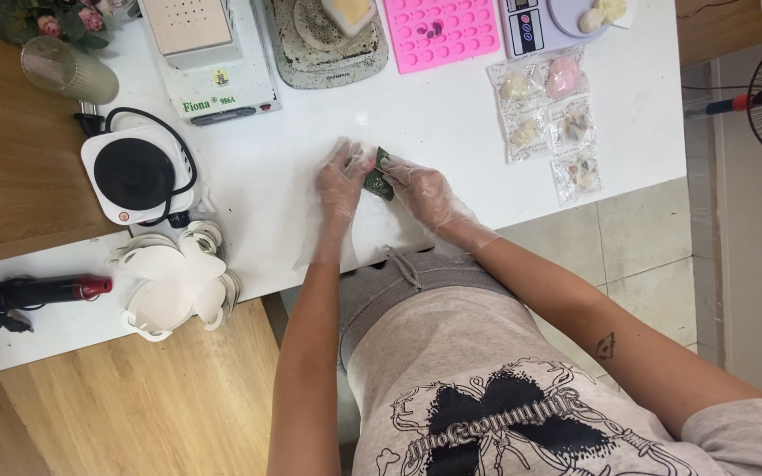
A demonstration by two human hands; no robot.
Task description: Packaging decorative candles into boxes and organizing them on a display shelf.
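Observation:
Both hands wear thin clear gloves and meet over the white table (451,115). Between them is a small dark green piece (379,177), partly wrapped in clear film. My left hand (342,181) pinches its left side and my right hand (421,187) grips its right side. The fingers hide most of the piece.
Several small clear bags of pale and pink shapes (547,110) lie to the right. A pink mould tray (441,32), a scale (550,19) and a grey dish (328,40) stand at the back. To the left are a white hot plate (137,174), white paper cut-outs (174,282) and a red-tipped tool (33,292).

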